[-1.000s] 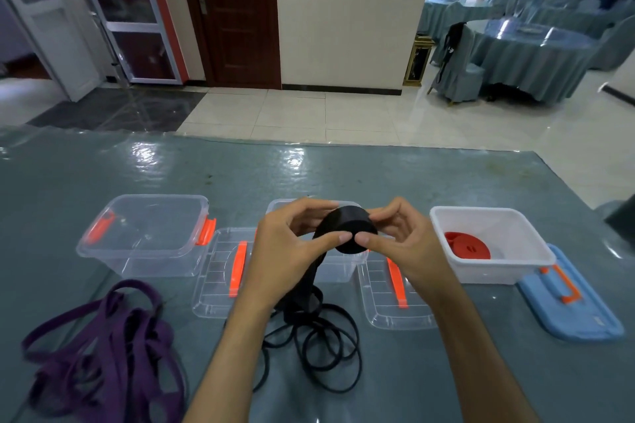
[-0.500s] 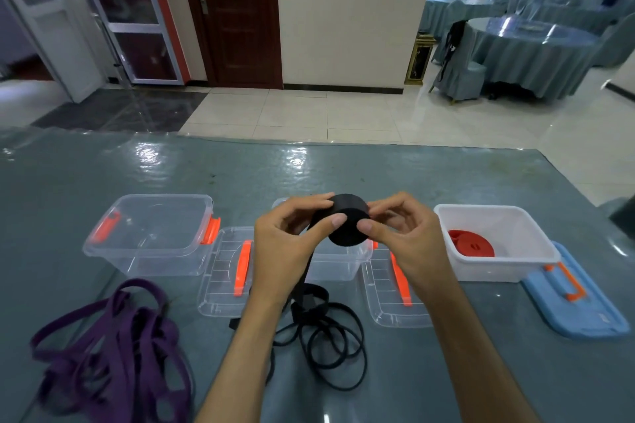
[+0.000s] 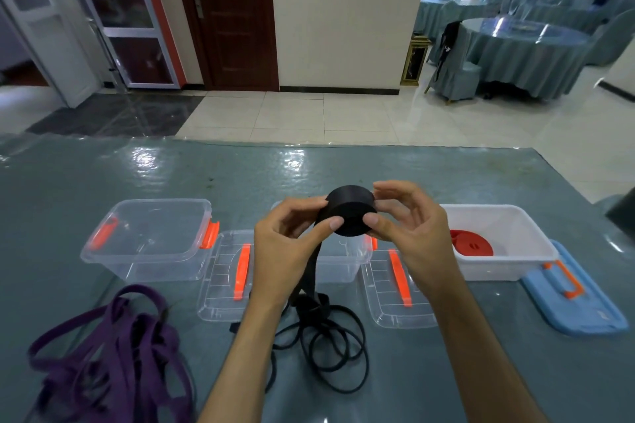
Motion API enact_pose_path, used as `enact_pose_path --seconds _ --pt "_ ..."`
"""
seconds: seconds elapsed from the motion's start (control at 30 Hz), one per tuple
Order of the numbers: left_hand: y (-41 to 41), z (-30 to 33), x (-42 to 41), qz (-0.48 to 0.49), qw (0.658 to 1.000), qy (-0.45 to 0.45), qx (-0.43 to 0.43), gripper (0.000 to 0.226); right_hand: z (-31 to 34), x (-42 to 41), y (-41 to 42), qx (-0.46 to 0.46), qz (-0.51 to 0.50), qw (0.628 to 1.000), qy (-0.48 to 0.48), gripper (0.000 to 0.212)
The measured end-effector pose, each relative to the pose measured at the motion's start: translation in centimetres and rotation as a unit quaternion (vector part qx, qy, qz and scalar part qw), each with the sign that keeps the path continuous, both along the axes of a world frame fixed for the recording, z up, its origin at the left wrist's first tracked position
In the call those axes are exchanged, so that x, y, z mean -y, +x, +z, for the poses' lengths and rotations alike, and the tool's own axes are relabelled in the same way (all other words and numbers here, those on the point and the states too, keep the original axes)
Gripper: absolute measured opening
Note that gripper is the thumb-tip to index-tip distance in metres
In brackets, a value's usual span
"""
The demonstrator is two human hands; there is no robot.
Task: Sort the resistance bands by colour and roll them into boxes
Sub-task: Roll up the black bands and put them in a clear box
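The black roll (image 3: 348, 215) is getting bigger as both hands, left (image 3: 285, 247) and right (image 3: 409, 233), are pinching it mid-frame. Loose fingers could be letting it spring undone.

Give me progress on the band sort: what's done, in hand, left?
Done: a rolled red band lies in the white box. In hand: left hand and right hand hold the black roll above the middle clear box; its loose tail remains on the table. Left: the purple bands lie unrolled; the left clear box is empty.
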State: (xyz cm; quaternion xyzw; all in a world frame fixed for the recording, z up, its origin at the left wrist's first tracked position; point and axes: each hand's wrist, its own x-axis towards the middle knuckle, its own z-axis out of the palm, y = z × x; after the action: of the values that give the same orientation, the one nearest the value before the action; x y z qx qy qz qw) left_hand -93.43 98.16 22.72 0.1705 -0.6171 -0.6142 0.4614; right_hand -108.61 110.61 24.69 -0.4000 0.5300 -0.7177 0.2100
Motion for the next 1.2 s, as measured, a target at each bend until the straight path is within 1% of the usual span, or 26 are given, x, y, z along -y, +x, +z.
enact_pose_path --seconds 0.13,0.17,0.23,0.3,0.37,0.43,0.5,0.57,0.6,0.67,0.73,0.83,0.9,1.0,1.03,1.1,1.2 --pt "0.3 0.5 0.8 -0.023 0.999 -0.031 0.006 0.033 -1.0 0.4 0.3 0.075 0.017 0.997 -0.010 0.022" --pt "0.4 0.6 1.1 -0.026 0.999 -0.044 0.010 0.033 -1.1 0.4 0.2 0.080 0.020 0.997 -0.002 0.022" --pt "0.3 0.8 1.1 -0.024 0.998 -0.056 0.015 0.032 -0.9 0.4 -0.1 0.059 0.008 0.998 0.015 0.031" --pt "0.1 0.7 0.7 -0.017 0.999 -0.046 0.011 0.032 -0.5 0.3 -0.3 0.037 -0.009 0.999 0.016 0.035" --pt "0.0 0.5 0.4 -0.018 0.999 -0.032 -0.001 0.030 -0.2 0.2 -0.2 0.029 -0.016 0.999 0.006 0.032" --pt "-0.1 0.3 0.2 -0.029 0.999 -0.037 -0.002 0.030 -0.3 0.2 0.0 0.027 -0.019 0.999 -0.019 0.029" --pt "-0.1 0.4 0.1 -0.040 0.998 -0.052 0.010 0.035 -0.8 0.1 0.3 0.064 -0.007 0.997 -0.050 0.028" --pt "0.0 0.6 0.2 -0.055 0.996 -0.065 0.018 0.038 -1.1 -0.1 0.4 0.102 0.013 0.993 -0.055 0.028" --pt "0.0 0.8 0.3 -0.057 0.995 -0.075 0.023 0.039 -1.2 -0.2 0.2 0.098 0.018 0.994 -0.047 0.030" --pt "0.1 1.0 0.3 -0.049 0.995 -0.083 0.028 0.039 -1.1 -0.4 -0.4 0.050 0.006 0.999 -0.018 0.030" --pt "-0.1 1.0 -0.1 -0.028 0.997 -0.066 0.020 0.035 -0.7 -0.7 -0.8 0.015 -0.017 1.000 -0.002 0.022" --pt "-0.8 0.4 -1.0 0.009 0.997 -0.081 0.014 0.029 -0.4 -0.7 -0.7 0.026 -0.039 0.998 -0.034 0.022" --pt "-0.8 0.1 -1.2 0.016 0.994 -0.099 0.032 0.032 -0.4 -0.7 -0.5 0.036 -0.046 0.997 -0.045 0.030" --pt "-0.3 0.4 -0.7 0.011 0.991 -0.119 0.052 0.037 -0.8 -0.9 -0.8 0.062 -0.010 0.998 -0.031 0.038" --pt "-0.2 0.4 -0.5 0.009 0.992 -0.116 0.055 0.035 -0.9 -1.0 -1.0 0.057 0.004 0.998 -0.014 0.042" --pt "-0.1 0.5 -0.5 0.003 0.995 -0.082 0.051 0.030 -1.1 -1.1 -1.2 0.025 0.020 0.999 0.018 0.046" --pt "-0.2 0.1 -0.9 0.004 0.998 -0.048 0.027 0.024 -1.0 -0.9 -0.9 0.026 -0.002 1.000 0.012 0.040"
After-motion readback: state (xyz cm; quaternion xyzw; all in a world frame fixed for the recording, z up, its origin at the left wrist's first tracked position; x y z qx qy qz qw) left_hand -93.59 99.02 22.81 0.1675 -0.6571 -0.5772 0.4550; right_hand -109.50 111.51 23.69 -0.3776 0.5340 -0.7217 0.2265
